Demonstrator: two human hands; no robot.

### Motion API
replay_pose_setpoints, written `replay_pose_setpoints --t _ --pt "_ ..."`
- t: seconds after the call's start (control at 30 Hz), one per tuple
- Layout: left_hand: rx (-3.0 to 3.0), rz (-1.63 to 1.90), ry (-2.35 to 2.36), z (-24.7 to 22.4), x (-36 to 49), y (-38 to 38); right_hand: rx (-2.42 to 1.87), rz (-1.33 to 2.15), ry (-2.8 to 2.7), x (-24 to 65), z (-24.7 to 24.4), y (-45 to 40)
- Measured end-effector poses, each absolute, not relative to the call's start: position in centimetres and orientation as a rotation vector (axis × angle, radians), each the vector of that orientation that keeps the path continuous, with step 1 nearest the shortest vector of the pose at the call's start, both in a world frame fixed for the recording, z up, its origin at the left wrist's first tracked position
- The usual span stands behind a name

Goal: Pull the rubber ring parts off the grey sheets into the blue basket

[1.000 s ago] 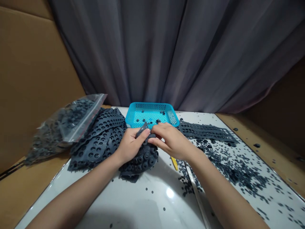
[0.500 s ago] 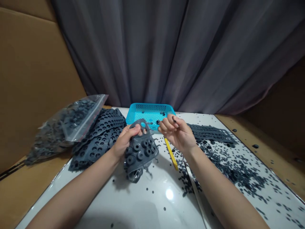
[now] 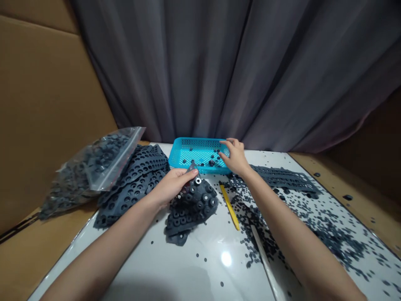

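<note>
My left hand (image 3: 173, 184) grips the top edge of a dark grey rubber sheet (image 3: 192, 205) with round, holed knobs moulded on it. The sheet hangs folded, its lower end close above the white table. At the right end of a blue perforated basket (image 3: 200, 168), my right hand (image 3: 234, 156) is held with fingers and thumb apart, nothing seen between them. Several small black rubber pieces (image 3: 211, 163) lie scattered on the basket's floor.
Left stand a zip bag (image 3: 90, 163) of grey pieces and a stack of punched rubber sheets (image 3: 138, 175). A yellow tool (image 3: 229, 207) and a pale strip (image 3: 265, 259) lie among tiny black discs (image 3: 332, 238). A flat punched sheet (image 3: 285, 177) lies right.
My right hand has moved from beside the sheet to the basket, and its curled fingers have opened. More black pieces show in the basket. The sheet in my left hand has turned.
</note>
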State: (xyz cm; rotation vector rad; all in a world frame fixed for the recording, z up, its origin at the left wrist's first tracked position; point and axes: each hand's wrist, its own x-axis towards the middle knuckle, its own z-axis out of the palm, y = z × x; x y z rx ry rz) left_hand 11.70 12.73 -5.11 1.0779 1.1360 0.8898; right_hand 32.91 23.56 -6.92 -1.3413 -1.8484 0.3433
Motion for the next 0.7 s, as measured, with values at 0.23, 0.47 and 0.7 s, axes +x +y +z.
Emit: replay_pose_setpoints --t 0.23,0.47,0.7 --pt "1.301 0.903 1.103 -3.8 11.6 12.2 -0.934 0.366 -2.38 29.8 -2.0 13.4" --pt "1.875 0.947 1.341 -2.6 12.2 9.9 -1.06 0.632 -2.432 29.7 -1.9 12.2" --pt "1.784 1.09 1.194 -3.8 12.7 10.6 -0.805 1.284 -2.084 29.3 -2.8 12.8"
